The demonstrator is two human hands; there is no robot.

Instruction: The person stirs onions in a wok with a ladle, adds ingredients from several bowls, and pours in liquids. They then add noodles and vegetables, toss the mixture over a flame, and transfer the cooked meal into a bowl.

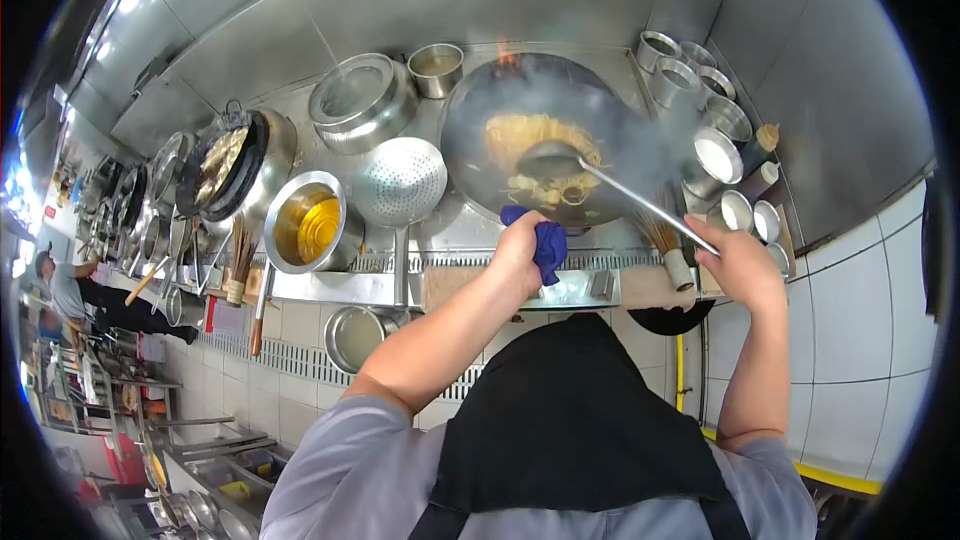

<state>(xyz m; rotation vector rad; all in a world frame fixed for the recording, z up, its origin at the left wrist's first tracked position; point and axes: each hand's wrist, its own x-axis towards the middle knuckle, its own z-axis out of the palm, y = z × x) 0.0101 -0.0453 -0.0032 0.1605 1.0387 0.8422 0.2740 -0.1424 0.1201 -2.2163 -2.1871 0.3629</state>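
A large dark wok (470, 155) sits on the stove with noodles (520, 136) in it and smoke rising over it; a flame shows at its far rim. My left hand (522, 248) is closed on a blue cloth (549, 248) at the wok's near edge; whether it also grips the wok is hidden. My right hand (740, 260) holds the long handle of a metal ladle (640, 198), whose bowl rests among the noodles. A bamboo brush (672, 255) lies just left of my right hand, below the handle.
Left of the wok are a perforated strainer (401, 181), a pot of yellow oil (312, 225) and a lidded pot (362, 100). Metal seasoning containers (714, 155) and bottles (762, 145) stand at the right wall. A co-worker (75, 290) stands at the far left.
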